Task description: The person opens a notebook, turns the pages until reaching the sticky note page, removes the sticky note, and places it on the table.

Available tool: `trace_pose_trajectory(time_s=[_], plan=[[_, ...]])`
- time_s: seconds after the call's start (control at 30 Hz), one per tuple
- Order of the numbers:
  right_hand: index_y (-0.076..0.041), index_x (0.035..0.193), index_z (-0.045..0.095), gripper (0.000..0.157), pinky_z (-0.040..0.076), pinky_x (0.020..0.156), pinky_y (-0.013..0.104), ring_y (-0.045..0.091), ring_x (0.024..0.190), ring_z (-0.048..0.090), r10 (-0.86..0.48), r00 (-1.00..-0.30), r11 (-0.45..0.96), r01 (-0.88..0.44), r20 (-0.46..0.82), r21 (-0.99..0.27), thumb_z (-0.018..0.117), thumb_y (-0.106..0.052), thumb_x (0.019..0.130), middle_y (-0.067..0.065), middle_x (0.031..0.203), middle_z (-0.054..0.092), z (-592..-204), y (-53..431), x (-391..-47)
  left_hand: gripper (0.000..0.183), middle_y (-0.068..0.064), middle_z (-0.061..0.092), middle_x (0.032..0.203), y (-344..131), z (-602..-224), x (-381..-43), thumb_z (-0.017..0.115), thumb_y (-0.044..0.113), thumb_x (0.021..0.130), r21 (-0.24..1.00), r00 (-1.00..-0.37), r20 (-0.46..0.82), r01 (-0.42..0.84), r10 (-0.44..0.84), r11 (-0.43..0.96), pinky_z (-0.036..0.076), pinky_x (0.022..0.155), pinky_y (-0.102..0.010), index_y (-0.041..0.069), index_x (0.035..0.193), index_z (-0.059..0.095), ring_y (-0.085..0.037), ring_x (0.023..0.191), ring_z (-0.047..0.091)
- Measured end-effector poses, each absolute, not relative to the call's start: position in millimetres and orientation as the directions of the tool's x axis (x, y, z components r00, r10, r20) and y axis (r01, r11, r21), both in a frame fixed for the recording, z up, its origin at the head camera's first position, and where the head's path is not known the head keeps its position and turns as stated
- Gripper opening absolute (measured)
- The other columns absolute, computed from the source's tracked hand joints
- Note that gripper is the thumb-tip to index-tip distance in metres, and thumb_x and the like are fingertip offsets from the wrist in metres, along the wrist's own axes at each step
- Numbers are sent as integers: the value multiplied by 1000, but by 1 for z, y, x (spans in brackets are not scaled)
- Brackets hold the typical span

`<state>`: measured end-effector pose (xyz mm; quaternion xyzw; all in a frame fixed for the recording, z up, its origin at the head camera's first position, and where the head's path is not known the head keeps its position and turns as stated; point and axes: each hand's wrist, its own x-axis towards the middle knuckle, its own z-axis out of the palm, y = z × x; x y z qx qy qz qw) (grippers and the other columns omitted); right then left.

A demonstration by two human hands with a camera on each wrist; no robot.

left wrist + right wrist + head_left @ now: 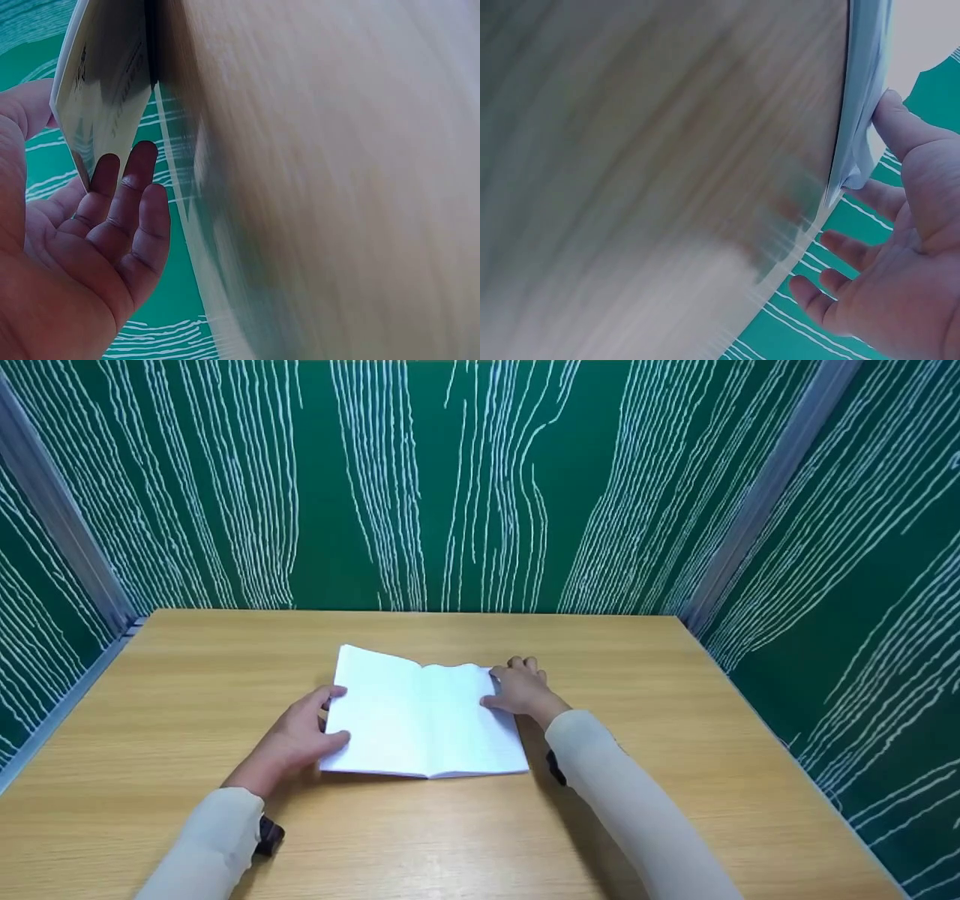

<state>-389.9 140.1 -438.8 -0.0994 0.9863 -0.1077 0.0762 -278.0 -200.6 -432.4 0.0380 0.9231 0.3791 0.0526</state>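
An open notebook with white, blank-looking pages lies in the middle of the table in the head view. At its left edge, my left hand holds the raised side, thumb on the page and fingers underneath. Printed marks show on the cover in the left wrist view. My right hand pinches the upper part of the right edge between thumb and index finger; its other fingers hang loose beyond the paper. The page edges bend near that fingertip in the right wrist view.
The wooden table reaches back to a green wall covered in wavy white lines. Grey metal posts stand at the corners. Each sleeve has a dark wrist device, such as the left one.
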Motion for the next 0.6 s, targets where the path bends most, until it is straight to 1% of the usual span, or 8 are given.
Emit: trace_pose_trajectory(time_s=[0.23,0.33,0.47,0.53,0.6], plan=[[-28,137,55,56,29,105,50,31,125,30,-212,-971,949,-179,-106,-258,70,-43,85,11,137,46,-439,136,-389,71,-12,45,139,-200,-434,-278,71,29,84,700,-992,-80,14,97,714,47,99,-47,20,145,36,-28,112,53],[-30,135,56,52,32,100,46,28,121,33,-228,-969,948,-199,-95,-248,70,-41,86,7,131,49,-439,135,-389,71,-12,45,140,-200,-435,-278,71,30,83,694,-992,-82,13,96,720,47,99,-47,20,145,36,-28,112,53],[-26,133,59,49,35,96,43,24,114,38,-267,-962,943,-250,-50,-220,70,-39,86,4,124,55,-440,133,-390,72,-12,45,140,-200,-434,-277,71,30,84,689,-992,-84,11,95,724,46,100,-48,20,145,35,-29,113,53],[-23,132,59,49,36,100,44,23,114,43,-273,-961,939,-258,-37,-230,71,-36,86,3,124,58,-440,132,-390,72,-12,45,140,-200,-433,-277,71,30,84,692,-992,-85,10,94,722,46,100,-49,20,145,35,-29,113,53],[-19,134,58,50,38,105,44,22,117,49,-266,-962,930,-242,-54,-277,70,-31,87,4,127,60,-439,131,-391,72,-12,44,140,-200,-432,-277,70,30,84,692,-992,-84,10,94,722,45,101,-49,20,146,35,-30,114,52]])
